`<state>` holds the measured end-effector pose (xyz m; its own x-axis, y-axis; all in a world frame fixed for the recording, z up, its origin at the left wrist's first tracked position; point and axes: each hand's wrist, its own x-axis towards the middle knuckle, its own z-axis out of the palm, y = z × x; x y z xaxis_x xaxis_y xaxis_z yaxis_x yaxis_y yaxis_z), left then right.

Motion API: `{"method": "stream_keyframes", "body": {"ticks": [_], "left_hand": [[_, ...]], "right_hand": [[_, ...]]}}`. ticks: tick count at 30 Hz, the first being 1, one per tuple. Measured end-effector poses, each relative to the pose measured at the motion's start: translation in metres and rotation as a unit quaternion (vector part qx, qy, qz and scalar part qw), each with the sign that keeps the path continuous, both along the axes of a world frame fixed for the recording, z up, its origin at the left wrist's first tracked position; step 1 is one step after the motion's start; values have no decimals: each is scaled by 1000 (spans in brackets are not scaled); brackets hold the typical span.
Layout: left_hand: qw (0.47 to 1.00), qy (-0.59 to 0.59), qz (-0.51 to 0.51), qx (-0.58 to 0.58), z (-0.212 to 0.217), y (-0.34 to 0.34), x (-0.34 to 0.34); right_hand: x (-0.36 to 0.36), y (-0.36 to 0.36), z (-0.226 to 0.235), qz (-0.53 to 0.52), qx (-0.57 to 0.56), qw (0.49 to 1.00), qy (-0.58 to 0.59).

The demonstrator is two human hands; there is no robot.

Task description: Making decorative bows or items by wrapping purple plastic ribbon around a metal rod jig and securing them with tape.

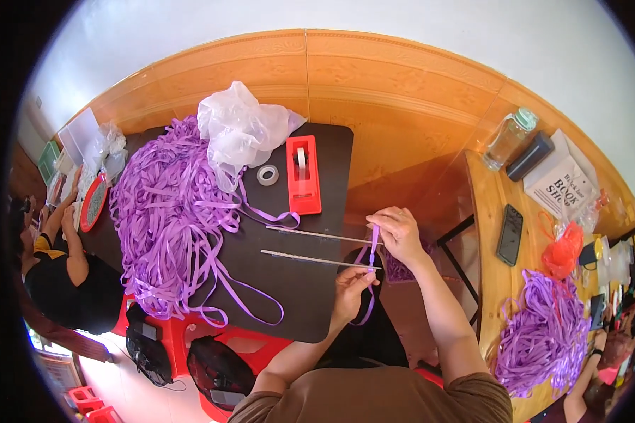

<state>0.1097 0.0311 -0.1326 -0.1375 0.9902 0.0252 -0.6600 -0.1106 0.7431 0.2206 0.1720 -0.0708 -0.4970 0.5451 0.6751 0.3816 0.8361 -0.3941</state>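
Observation:
Two thin metal rods stick out past the right edge of the dark table, an upper rod (317, 233) and a lower rod (310, 259). A purple ribbon (372, 255) runs across their free ends and hangs below in a loop. My right hand (396, 236) pinches the ribbon above the upper rod's tip. Just under the lower rod's tip, my left hand (353, 290) is closed with thumb and fingers on the same ribbon. A large heap of purple ribbon (169, 225) lies on the table to the left, with loose strands trailing toward the rods.
A red tape dispenser (303, 201), a tape roll (267, 175) and a clear plastic bag (236, 127) lie on the dark table (261, 289). On the wooden table at right are another ribbon pile (543, 331), a phone (509, 235) and a bottle (509, 137). Other people sit at both sides.

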Motion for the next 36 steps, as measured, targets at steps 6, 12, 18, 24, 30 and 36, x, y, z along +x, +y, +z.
{"method": "stream_keyframes", "body": {"ticks": [6,12,18,24,30,36], "left_hand": [[993,-105,37,32,-15,11,1],[988,-21,151,-9,-14,16,-1],[992,3,123,-35,-11,9,3],[992,-35,75,-92,2,-25,11],[987,12,43,-152,8,-65,12],[988,42,39,-144,7,-90,5]], "right_hand": [[-25,17,-24,43,-54,997,14],[-42,22,-45,79,-93,992,20],[-41,-3,-88,82,-136,986,47],[-40,-59,-90,2,-294,956,23],[-46,-77,-80,6,-184,982,32],[-47,-122,-77,47,-369,922,109]]}}
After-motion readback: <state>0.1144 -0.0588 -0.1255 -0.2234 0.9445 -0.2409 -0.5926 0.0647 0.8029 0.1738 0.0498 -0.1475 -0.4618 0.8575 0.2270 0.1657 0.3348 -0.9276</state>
